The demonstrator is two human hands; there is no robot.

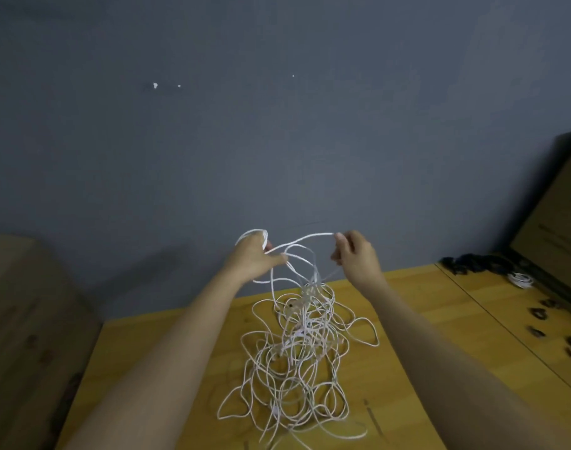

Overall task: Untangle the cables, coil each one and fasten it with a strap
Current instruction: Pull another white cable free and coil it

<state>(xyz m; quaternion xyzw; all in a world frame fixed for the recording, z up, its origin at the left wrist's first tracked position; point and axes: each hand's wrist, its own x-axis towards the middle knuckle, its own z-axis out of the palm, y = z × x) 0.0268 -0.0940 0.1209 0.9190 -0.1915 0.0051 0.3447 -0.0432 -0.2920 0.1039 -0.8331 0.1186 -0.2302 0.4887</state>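
plain workroom: bare grey wall (277, 125), wooden table (423, 303), cardboard box (556, 203).

Both hands are raised above the wooden table (417, 297): left hand (253, 256) holds white cable loops, right hand (355, 254) pinches a strand from the tangled white cables (297, 362).

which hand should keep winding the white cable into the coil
Right hand: it pinches the free strand, while the left hand already has loops wrapped around its fingers, above the white cable tangle.
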